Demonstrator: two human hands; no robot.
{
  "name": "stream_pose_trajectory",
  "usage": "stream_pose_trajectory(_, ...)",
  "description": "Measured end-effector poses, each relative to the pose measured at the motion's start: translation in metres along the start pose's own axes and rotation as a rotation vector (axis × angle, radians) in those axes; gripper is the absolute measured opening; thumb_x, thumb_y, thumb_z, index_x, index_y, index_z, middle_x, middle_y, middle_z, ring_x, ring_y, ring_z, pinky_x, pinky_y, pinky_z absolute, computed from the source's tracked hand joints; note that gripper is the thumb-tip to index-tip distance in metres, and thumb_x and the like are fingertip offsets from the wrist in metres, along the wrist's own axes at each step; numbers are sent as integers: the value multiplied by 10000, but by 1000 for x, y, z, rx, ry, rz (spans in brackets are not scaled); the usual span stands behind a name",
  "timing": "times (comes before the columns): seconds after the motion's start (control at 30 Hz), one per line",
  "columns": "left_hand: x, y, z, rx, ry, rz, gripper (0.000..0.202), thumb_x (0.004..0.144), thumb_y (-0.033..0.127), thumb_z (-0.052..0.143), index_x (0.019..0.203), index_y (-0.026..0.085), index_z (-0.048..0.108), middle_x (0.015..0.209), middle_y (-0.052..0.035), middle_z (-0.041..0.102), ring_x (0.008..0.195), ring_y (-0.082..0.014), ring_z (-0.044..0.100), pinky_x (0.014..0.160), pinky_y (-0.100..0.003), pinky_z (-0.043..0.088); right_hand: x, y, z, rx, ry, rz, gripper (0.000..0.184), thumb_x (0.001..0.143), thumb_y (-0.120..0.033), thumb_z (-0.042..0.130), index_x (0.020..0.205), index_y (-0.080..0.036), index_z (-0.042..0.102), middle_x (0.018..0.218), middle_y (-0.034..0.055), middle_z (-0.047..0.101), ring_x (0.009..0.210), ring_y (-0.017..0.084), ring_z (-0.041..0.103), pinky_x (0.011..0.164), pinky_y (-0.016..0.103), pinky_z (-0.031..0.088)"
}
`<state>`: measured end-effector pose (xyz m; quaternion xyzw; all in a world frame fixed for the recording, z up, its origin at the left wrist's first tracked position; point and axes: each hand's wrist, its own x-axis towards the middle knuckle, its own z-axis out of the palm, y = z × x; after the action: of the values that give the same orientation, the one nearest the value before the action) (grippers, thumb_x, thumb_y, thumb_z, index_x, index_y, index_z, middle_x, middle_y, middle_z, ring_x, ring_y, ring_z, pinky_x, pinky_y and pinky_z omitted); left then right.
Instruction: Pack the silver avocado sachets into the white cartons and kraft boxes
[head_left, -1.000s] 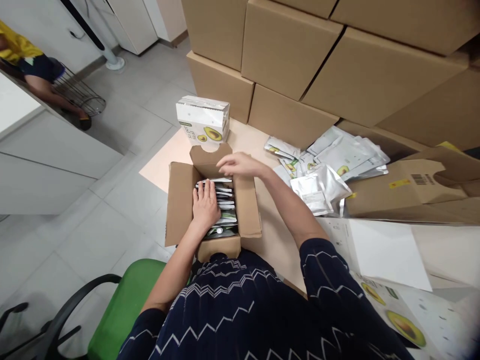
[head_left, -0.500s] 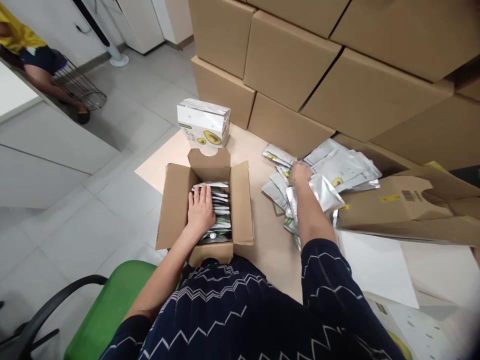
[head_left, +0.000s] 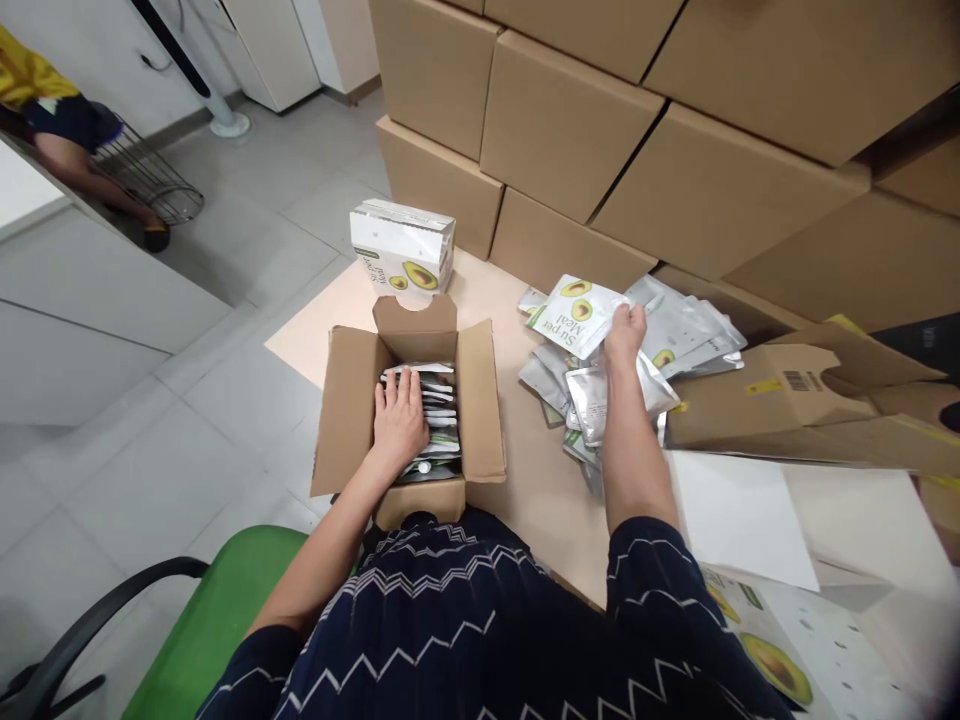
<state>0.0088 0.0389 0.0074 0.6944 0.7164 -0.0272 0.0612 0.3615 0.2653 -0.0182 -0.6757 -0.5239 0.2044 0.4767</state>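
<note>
My left hand (head_left: pixel 401 420) lies with its fingers stretched out over the row of packed pouches (head_left: pixel 441 412) inside an open cardboard box (head_left: pixel 481 400). The box's flaps are folded outward. Over a loose pile of silvery pouches (head_left: pixel 589 400), my right hand (head_left: pixel 625 335) grips the edge of a white pouch (head_left: pixel 577 315) printed with avocados and the words "Super Meal". More pouches (head_left: pixel 679 330) lie just to the right of that hand. Its thumb and fingers are closed on the pouch's right end.
A white avocado-printed carton (head_left: pixel 403 245) stands behind the open box. Large cardboard boxes (head_left: pixel 570 125) are stacked along the back. An opened carton (head_left: pixel 772 400) and white sheets (head_left: pixel 739 510) lie at the right. A green chair (head_left: pixel 225 620) stands at the lower left; a person sits at the far left.
My right hand has risen from the pile with the white pouch, now turned so its avocado print shows. My left hand stays on the pouches in the box.
</note>
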Motion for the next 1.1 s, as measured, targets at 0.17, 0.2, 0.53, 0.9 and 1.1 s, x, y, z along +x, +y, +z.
stream_pose_trajectory(0.17,-1,1,1,-14,-1,3,826,783,188,493,1552,-5,262,1642,-184,242,1525,-402,152,1233,-580,163,-27,-58,-5,338,28,-94,332,1014,-472,260,1039,-234,491,991,73,630,882,188,665,777,379,564)
stream_pose_trajectory(0.2,-1,1,1,-20,-2,3,833,780,190,497,1555,-2,257,1643,-185,237,1526,-400,148,1232,-583,161,-33,-78,-6,352,-6,-173,344,1012,-502,281,1040,-242,504,987,68,632,887,187,665,781,374,564)
stream_pose_trajectory(0.53,-2,0,4,-26,11,8,840,774,178,494,1552,-18,246,1643,-191,231,1520,-413,157,1226,-589,177,-95,-224,26,-142,-706,-722,352,1055,-406,301,1161,-209,573,988,33,667,949,176,641,807,264,471)
stream_pose_trajectory(0.9,-4,-1,8,-41,-1,2,859,771,193,514,1561,0,236,1652,-181,207,1532,-398,116,1237,-571,148,-151,-230,130,-748,-1192,-957,304,1054,-317,356,1229,-168,555,1165,169,706,1027,269,685,753,291,446)
stream_pose_trajectory(1.1,-6,0,6,-58,10,7,837,781,173,498,1562,9,243,1649,-176,223,1525,-401,150,1232,-567,161,-137,-203,142,-893,-1319,-801,334,958,-303,589,1245,-135,619,1254,185,682,1145,289,657,824,276,473)
